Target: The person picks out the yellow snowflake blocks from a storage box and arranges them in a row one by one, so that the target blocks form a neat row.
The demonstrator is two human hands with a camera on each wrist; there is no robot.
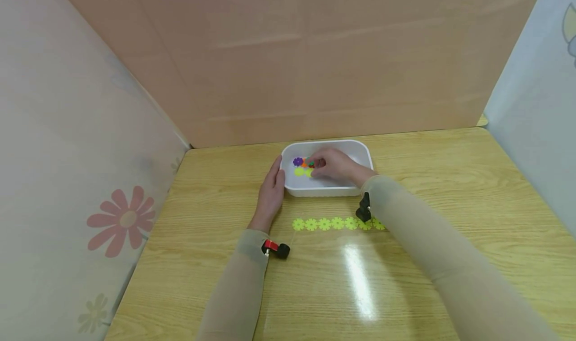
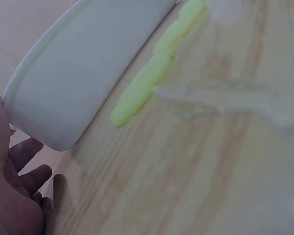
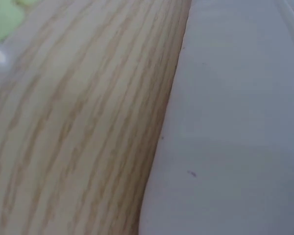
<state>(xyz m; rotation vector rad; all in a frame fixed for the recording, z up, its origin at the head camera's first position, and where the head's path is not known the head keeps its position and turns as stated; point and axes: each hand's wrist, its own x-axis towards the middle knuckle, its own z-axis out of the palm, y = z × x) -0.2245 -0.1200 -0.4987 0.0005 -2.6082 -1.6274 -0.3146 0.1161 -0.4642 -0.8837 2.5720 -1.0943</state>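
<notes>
A white plastic tray [image 1: 328, 192] stands near the back of the table. My left hand [image 1: 271, 193] rests against its left end, fingers fairly straight. In the left wrist view, fingers [image 2: 32, 178] show beside the tray's corner. My right hand [image 1: 335, 165] reaches into the tray, fingers bent above a few small flower-shaped plastic discs; whether they pinch one is too small to tell. Among these are a purple disc [image 1: 298, 161] and a yellow-green disc [image 1: 299, 171], with orange, red and green bits by the fingertips. In the right wrist view, the hand is out of sight.
A row of several yellow-green flower discs [image 1: 324, 224] lies on the wooden table [image 1: 216, 201] in front of the tray, its right end partly covered by the right forearm. A brown panel [image 1: 292, 61] rises behind, with pale walls at both sides.
</notes>
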